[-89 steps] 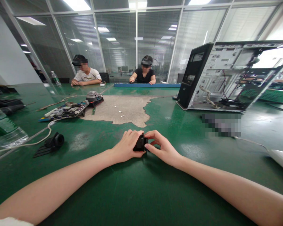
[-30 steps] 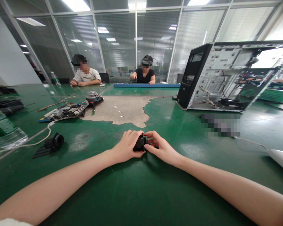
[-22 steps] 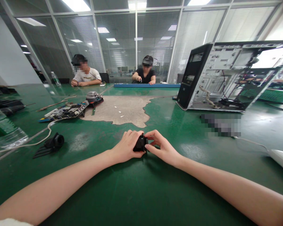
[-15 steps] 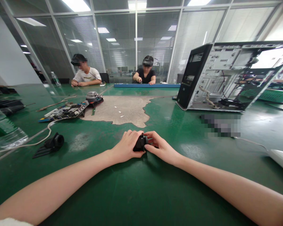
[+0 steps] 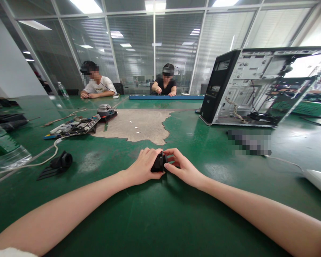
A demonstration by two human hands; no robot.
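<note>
Between my hands, just above or on the green table (image 5: 160, 217), is a small black block-like part (image 5: 157, 165) with a rounded end facing right; its exact kind I cannot make out. My left hand (image 5: 140, 167) wraps round its left side, thumb below and fingers over the top. From the right, my right hand (image 5: 186, 168) curls thumb and fingers about the rounded end, fingertips at its rim. Much of the part is covered by my fingers. A similar black plastic piece (image 5: 61, 161) with a round collar and flat prongs lies at the left.
A circuit board (image 5: 75, 127) with a cooler (image 5: 106, 110) lies at the back left. A clear bottle (image 5: 8, 148) lies at the left edge. An opened computer case (image 5: 222, 85) stands at the right, near a pixelated object (image 5: 250, 141) with a cable. Two people (image 5: 97, 85) sit opposite.
My hands and the black part are almost still. The rounded end seems turned very slightly between my right fingers.
</note>
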